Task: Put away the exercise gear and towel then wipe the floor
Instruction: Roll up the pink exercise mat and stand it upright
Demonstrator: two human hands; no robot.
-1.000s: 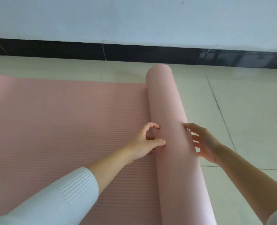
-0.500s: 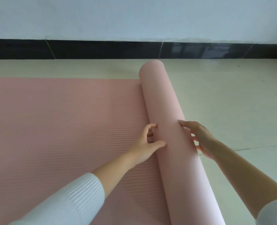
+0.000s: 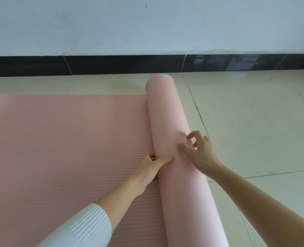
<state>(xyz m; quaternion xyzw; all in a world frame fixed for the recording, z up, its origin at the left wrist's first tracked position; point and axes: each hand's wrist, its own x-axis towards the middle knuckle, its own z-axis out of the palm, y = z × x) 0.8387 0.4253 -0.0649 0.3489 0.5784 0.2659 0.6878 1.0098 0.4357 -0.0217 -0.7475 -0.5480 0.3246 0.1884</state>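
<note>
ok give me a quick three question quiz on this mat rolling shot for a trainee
1. True or false: the pink exercise mat is fully rolled up.
2. Which of the hands rests on top of the rolled part? A) left hand B) right hand C) neither
3. Fill in: the roll's far end points toward the black ____ at the foot of the wall.

Key:
1. False: a wide flat stretch lies unrolled on the tiled floor.
2. B: the right hand lies on the roll; the left hand presses at the seam where roll meets flat mat.
3. baseboard
</note>
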